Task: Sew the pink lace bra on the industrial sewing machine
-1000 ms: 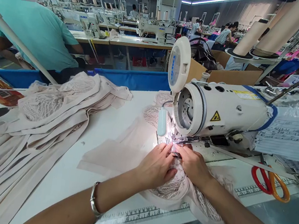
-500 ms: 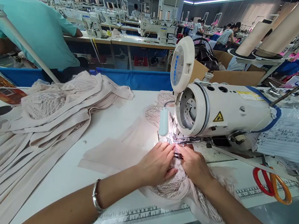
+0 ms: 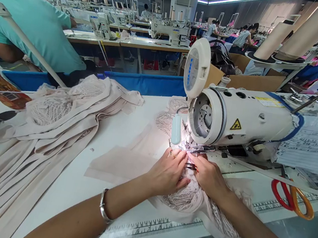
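Observation:
Pale pink lace fabric (image 3: 186,197) lies under the lit needle area of a white sewing machine (image 3: 244,114) and hangs over the table's front edge. My left hand (image 3: 166,170), with a ring and a bracelet, presses its bent fingers together on the fabric just in front of the needle. Close on its right, my right hand (image 3: 209,178) grips the fabric's edge between thumb and fingers. A small dark metal tool (image 3: 190,166) with pointed ends shows between the hands; its handle is hidden under my right hand. The fingertips partly hide the seam.
A heap of pale lace pieces (image 3: 59,117) with long strips lies on the left. Scissors with red and orange handles (image 3: 293,199) lie at right. A ruler strip (image 3: 156,228) runs along the front edge. Thread cones (image 3: 274,40) stand behind the machine. A person in a turquoise shirt (image 3: 38,29) sits at far left.
Both hands stay at the needle with the fabric, nearly unmoved. The view has shifted slightly. The person in turquoise leans further left, and their arm has moved.

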The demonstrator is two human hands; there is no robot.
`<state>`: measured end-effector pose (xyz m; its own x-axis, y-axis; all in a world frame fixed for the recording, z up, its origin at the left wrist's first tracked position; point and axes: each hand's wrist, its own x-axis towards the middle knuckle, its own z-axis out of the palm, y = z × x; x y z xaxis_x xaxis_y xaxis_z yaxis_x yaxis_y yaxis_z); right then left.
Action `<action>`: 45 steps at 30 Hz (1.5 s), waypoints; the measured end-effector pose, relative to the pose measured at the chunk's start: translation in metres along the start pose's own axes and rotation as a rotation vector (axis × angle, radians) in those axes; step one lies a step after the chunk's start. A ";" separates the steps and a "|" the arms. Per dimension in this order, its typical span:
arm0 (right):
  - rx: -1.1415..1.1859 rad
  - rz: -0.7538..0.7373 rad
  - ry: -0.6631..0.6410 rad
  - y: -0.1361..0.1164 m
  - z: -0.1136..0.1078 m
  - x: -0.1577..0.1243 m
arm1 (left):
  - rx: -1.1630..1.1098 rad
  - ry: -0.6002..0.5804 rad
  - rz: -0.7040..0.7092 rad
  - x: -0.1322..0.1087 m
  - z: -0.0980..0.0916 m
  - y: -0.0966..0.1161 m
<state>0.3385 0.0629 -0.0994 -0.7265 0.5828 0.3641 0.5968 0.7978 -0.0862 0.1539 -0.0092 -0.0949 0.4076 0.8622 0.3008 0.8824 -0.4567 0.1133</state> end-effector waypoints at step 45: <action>-0.061 0.143 -0.089 -0.011 -0.034 -0.002 | -0.019 -0.014 0.164 0.003 -0.015 -0.012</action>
<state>0.3451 0.0481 -0.0672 -0.6583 0.7033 0.2682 0.7140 0.6963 -0.0734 0.1410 -0.0046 -0.0813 0.5494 0.7785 0.3035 0.7991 -0.5957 0.0814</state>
